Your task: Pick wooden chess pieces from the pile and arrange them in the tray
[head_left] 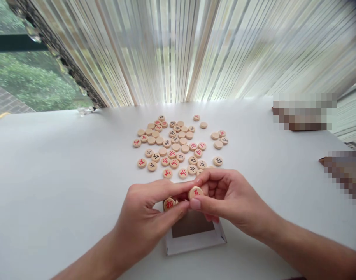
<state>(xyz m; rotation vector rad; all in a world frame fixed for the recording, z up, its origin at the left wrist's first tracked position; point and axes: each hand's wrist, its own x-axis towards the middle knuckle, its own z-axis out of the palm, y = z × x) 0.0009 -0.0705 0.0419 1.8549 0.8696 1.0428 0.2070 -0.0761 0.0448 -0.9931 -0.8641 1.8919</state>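
Note:
My left hand (145,217) and my right hand (227,198) meet above a small white open box (195,241) near the table's front edge. Between the right thumb and fingers is pinched a round wooden chess piece (195,192) with a red character. My left fingers close around another wooden piece (169,203), also marked in red. Beyond the hands, several round wooden chess pieces (178,146) lie scattered on the white table (64,186), some showing red or black characters, some turned blank side up.
Striped sheer curtains (195,50) hang behind the table, with a window onto greenery at the far left. Two blurred brown objects (303,112) lie at the table's right edge. A small separate group of pieces (220,139) sits right of the main pile.

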